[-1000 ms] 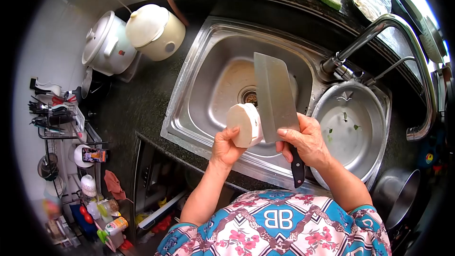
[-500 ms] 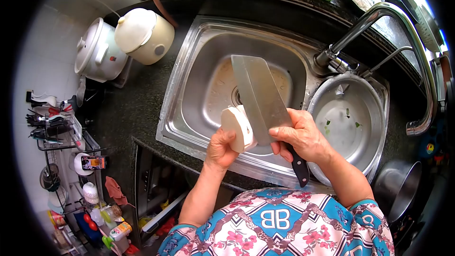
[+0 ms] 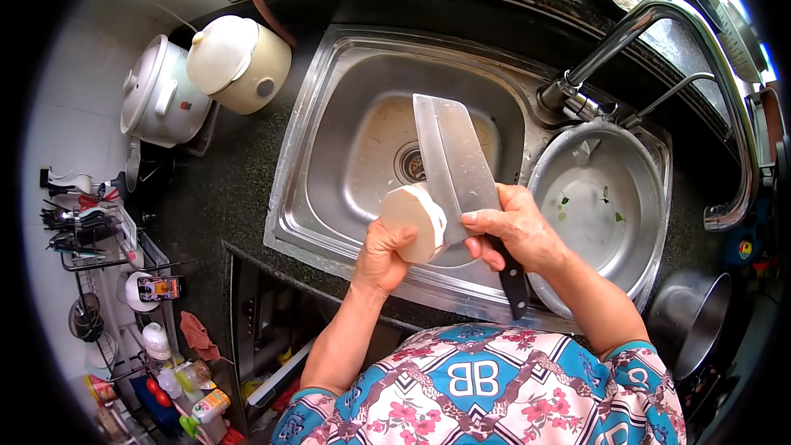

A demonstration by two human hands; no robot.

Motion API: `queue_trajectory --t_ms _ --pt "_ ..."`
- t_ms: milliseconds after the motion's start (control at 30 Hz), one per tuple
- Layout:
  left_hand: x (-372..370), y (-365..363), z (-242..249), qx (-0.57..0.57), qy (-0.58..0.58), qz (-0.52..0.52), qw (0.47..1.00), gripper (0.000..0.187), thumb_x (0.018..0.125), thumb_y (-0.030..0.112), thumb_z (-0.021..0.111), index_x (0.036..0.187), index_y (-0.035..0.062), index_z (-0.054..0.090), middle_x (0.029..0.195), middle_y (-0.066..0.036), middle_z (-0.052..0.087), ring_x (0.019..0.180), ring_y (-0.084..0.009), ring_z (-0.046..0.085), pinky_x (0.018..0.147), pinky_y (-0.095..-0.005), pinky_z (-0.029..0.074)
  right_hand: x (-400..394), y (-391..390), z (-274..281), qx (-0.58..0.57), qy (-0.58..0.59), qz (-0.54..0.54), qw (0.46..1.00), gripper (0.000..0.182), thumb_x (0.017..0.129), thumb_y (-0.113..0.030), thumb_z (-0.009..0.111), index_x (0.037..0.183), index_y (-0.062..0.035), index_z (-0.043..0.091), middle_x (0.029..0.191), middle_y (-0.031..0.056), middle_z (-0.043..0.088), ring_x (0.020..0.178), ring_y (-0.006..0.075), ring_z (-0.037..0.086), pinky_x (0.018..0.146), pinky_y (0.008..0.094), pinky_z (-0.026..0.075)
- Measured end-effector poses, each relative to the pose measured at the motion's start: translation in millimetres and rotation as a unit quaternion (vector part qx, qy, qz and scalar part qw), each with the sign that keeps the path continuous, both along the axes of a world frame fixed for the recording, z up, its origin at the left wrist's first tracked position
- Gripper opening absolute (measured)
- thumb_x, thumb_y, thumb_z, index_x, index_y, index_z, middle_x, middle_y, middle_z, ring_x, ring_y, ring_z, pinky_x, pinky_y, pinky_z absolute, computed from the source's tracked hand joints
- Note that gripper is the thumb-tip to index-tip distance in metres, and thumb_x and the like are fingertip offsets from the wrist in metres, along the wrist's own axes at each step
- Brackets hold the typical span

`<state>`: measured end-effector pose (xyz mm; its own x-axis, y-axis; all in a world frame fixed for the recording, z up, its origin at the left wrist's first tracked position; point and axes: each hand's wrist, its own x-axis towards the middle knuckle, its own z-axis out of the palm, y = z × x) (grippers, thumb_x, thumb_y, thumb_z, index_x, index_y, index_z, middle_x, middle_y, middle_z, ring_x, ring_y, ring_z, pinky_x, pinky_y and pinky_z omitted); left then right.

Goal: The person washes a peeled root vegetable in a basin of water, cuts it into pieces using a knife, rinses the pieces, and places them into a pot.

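My left hand (image 3: 382,252) grips a pale, peeled chunk of root vegetable (image 3: 410,214) over the front of the steel sink (image 3: 329,173). My right hand (image 3: 512,235) holds a broad cleaver (image 3: 452,162) by its black handle, thumb pressed on the flat of the blade. The blade lies against the right side of the vegetable and points away over the drain.
A steel basin (image 3: 601,214) with green scraps sits in the right part of the sink under the tap (image 3: 643,33). Two rice cookers (image 3: 206,74) stand on the dark counter at left. A steel pot (image 3: 688,321) is at lower right. A rack with utensils is far left.
The cleaver blade has tilted and shifted left against the vegetable, and both hands have moved slightly left and down over the sink. The view has drifted a little.
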<state>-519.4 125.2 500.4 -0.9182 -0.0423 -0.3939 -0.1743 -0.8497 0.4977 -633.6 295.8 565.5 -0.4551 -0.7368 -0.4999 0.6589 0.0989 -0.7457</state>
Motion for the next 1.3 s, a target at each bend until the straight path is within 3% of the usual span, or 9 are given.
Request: queue_trajectory --t_ms 200,300,333,400,433,500,600,1033,1300 --pt "1 -4 -15 0.022 -0.006 0.081 0.996 0.057 0.070 0.007 0.071 0.121 0.0028 0.046 0.106 -0.007 0.057 0.102 -0.0226 0.054 0.093 -0.0366 0.043 -1 4 16 0.057 0.161 -0.039 0.985 0.013 0.082 -0.008 0.054 0.091 0.0010 0.054 0.058 0.0079 0.057 0.040 0.0110 0.050 0.039 0.0246 0.039" --pt "3 -12 -17 0.015 -0.002 0.102 0.995 0.055 0.068 0.002 0.070 0.118 0.0028 0.048 0.107 -0.007 0.057 0.103 -0.0233 0.053 0.094 -0.0369 0.042 7 5 12 0.062 0.448 -0.049 0.891 0.011 0.077 -0.003 0.056 0.087 0.0003 0.054 0.057 0.0108 0.054 0.047 0.0209 0.055 0.048 0.0310 0.044" --pt "4 -13 -17 0.010 0.010 0.094 0.995 0.054 0.067 0.002 0.070 0.117 0.0026 0.049 0.107 -0.008 0.058 0.104 -0.0244 0.054 0.095 -0.0383 0.041 9 3 8 0.023 0.473 -0.051 0.879 0.009 0.077 0.001 0.054 0.086 0.0035 0.056 0.060 0.0060 0.058 0.040 0.0099 0.050 0.039 0.0252 0.040" --pt "3 -13 -15 0.005 0.023 0.084 0.996 0.054 0.066 0.001 0.070 0.116 0.0023 0.051 0.107 -0.009 0.059 0.104 -0.0256 0.054 0.095 -0.0396 0.041 14 -1 13 -0.016 0.534 -0.060 0.843 0.015 0.076 0.005 0.055 0.091 0.0038 0.056 0.065 0.0080 0.058 0.044 0.0139 0.053 0.043 0.0271 0.041" --pt "2 -11 -11 -0.010 0.016 0.086 0.996 0.054 0.064 0.000 0.070 0.115 0.0021 0.051 0.106 -0.009 0.059 0.104 -0.0254 0.054 0.094 -0.0393 0.041 17 -2 12 -0.015 0.534 -0.061 0.843 0.015 0.076 0.005 0.055 0.091 0.0038 0.056 0.065 0.0080 0.058 0.044 0.0139 0.053 0.043 0.0271 0.041" --pt "1 -8 -5 -0.024 0.008 0.088 0.996 0.054 0.063 -0.002 0.069 0.114 0.0018 0.052 0.105 -0.009 0.059 0.103 -0.0253 0.055 0.094 -0.0390 0.042 20 -3 10 -0.021 0.555 -0.044 0.830 0.033 0.071 0.009 0.050 0.104 0.0024 0.053 0.086 0.0203 0.058 0.072 0.0350 0.059 0.062 0.0358 0.048" --pt "0 -6 0 -0.038 -0.016 0.097 0.994 0.064 0.059 -0.006 0.069 0.118 0.0037 0.047 0.105 -0.006 0.056 0.101 -0.0220 0.054 0.091 -0.0353 0.043 21 -6 6 -0.028 0.562 -0.028 0.826 0.038 0.071 0.010 0.049 0.107 0.0031 0.050 0.088 0.0212 0.058 0.074 0.0377 0.059 0.064 0.0388 0.048" --pt "-3 -6 11 -0.120 0.001 0.112 0.986 0.069 0.057 -0.005 0.073 0.120 0.0030 0.045 0.105 -0.006 0.057 0.099 -0.0187 0.055 0.089 -0.0312 0.044 22 -5 7 -0.009 0.539 0.007 0.842 0.040 0.069 0.011 0.048 0.108 0.0026 0.049 0.085 0.0212 0.057 0.072 0.0381 0.058 0.062 0.0387 0.047" --pt "-5 -4 18 -0.207 0.015 0.075 0.975 0.068 0.055 -0.007 0.075 0.117 0.0007 0.046 0.104 -0.008 0.058 0.096 -0.0182 0.056 0.088 -0.0314 0.046 24 -6 -6 0.004 0.519 -0.008 0.855 0.038 0.068 0.012 0.047 0.104 0.0026 0.052 0.087 0.0197 0.058 0.080 0.0356 0.058 0.070 0.0373 0.048"
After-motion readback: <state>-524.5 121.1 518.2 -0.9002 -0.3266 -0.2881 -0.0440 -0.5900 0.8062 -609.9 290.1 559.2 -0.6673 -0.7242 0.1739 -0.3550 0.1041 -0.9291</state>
